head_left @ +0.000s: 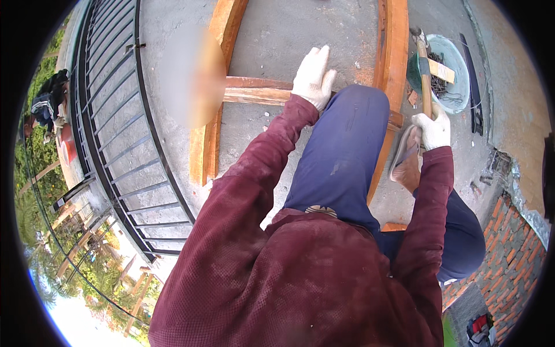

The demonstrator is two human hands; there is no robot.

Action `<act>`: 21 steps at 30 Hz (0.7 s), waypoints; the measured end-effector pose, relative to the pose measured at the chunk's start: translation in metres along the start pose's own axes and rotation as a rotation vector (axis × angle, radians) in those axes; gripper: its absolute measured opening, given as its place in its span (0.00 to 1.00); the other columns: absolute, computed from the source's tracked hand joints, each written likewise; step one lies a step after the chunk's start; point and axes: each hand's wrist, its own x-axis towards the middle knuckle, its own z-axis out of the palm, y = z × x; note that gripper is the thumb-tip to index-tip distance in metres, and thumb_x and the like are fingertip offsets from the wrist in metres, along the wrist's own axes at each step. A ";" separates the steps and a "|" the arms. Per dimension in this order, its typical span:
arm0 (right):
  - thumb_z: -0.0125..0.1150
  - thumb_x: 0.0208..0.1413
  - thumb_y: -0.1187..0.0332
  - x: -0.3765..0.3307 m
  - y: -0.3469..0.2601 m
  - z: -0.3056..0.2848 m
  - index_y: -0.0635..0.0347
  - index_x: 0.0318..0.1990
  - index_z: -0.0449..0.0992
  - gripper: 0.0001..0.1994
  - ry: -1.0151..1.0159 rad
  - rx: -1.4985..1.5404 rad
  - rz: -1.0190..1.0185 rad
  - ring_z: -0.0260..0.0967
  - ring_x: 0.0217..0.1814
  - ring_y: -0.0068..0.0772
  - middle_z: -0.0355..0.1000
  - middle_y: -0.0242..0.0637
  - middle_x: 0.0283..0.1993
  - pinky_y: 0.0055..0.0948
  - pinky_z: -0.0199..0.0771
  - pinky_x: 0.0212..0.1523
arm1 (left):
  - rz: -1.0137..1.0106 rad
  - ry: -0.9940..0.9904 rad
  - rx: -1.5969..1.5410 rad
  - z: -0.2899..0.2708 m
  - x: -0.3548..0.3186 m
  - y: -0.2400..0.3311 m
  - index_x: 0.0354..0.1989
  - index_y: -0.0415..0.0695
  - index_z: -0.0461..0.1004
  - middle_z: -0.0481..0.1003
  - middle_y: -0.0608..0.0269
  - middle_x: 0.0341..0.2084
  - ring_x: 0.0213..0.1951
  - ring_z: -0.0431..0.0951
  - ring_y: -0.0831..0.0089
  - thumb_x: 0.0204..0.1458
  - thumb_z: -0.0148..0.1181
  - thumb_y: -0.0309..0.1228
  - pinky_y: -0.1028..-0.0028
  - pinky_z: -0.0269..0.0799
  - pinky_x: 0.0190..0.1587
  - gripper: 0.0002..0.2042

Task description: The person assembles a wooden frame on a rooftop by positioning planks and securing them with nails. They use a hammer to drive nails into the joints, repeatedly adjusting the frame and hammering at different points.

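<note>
My left hand (pixel 314 78), in a white glove, is held beside my bent knee with its fingers stretched out. It holds nothing that I can see. Under or just behind it runs a wooden crosspiece (pixel 254 92) between two long beams, the left beam (pixel 205 153) and the right beam (pixel 395 49). My right hand (pixel 435 128), gloved too, is closed around the lower end of a hammer (pixel 426 92). The hammer's handle points away from me, its head beyond the near side of a basin. My knee hides part of the crosspiece.
The pale green basin (pixel 461 98) holds dark metal pieces, probably nails, and a wood block (pixel 441 70). Beside it lies a dark narrow strip (pixel 475 95). A black metal railing (pixel 151 113) stands at left. Bricks (pixel 509 254) show at lower right. A blurred patch covers part of the left beam.
</note>
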 end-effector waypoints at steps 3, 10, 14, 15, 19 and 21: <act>0.63 0.44 0.72 0.017 -0.018 0.000 0.69 0.55 0.71 0.26 -0.282 0.253 0.095 0.64 0.18 0.24 0.68 0.33 0.24 0.29 0.68 0.18 | -0.204 0.379 0.297 -0.072 0.005 -0.014 0.74 0.39 0.57 0.55 0.32 0.72 0.74 0.53 0.41 0.55 0.67 0.38 0.52 0.50 0.75 0.39; 0.60 0.43 0.71 0.059 -0.062 0.003 0.67 0.61 0.67 0.32 -0.567 -0.096 -0.036 0.64 0.17 0.23 0.65 0.31 0.28 0.26 0.69 0.18 | -0.945 0.011 0.301 -0.288 -0.154 -0.207 0.72 0.33 0.57 0.69 0.37 0.64 0.62 0.73 0.49 0.45 0.74 0.57 0.62 0.63 0.68 0.53; 0.60 0.44 0.71 0.063 -0.044 0.005 0.66 0.62 0.69 0.32 -0.595 -0.111 -0.022 0.64 0.17 0.22 0.67 0.31 0.26 0.23 0.68 0.17 | -1.055 -0.255 0.076 -0.285 -0.152 -0.169 0.69 0.37 0.64 0.75 0.47 0.58 0.58 0.76 0.58 0.45 0.74 0.59 0.65 0.67 0.64 0.49; 0.59 0.45 0.71 0.062 -0.042 0.010 0.66 0.62 0.69 0.31 -0.598 -0.122 -0.004 0.64 0.17 0.22 0.67 0.32 0.26 0.23 0.69 0.17 | -1.072 -0.314 0.076 -0.288 -0.148 -0.162 0.68 0.38 0.65 0.76 0.50 0.57 0.58 0.76 0.63 0.46 0.74 0.58 0.66 0.67 0.63 0.47; 0.55 0.46 0.75 0.069 -0.031 0.035 0.69 0.50 0.70 0.20 -0.568 -0.149 0.035 0.64 0.15 0.26 0.67 0.33 0.23 0.26 0.67 0.14 | -0.990 -0.296 0.149 -0.297 -0.174 -0.175 0.70 0.41 0.64 0.76 0.46 0.57 0.59 0.77 0.56 0.36 0.74 0.67 0.62 0.69 0.64 0.56; 0.54 0.44 0.77 0.068 -0.022 0.038 0.68 0.45 0.70 0.17 -0.523 -0.084 0.104 0.64 0.15 0.30 0.68 0.35 0.23 0.28 0.68 0.13 | -1.010 -0.113 0.501 -0.271 -0.156 -0.130 0.69 0.45 0.64 0.77 0.44 0.56 0.58 0.78 0.51 0.31 0.75 0.66 0.57 0.72 0.61 0.56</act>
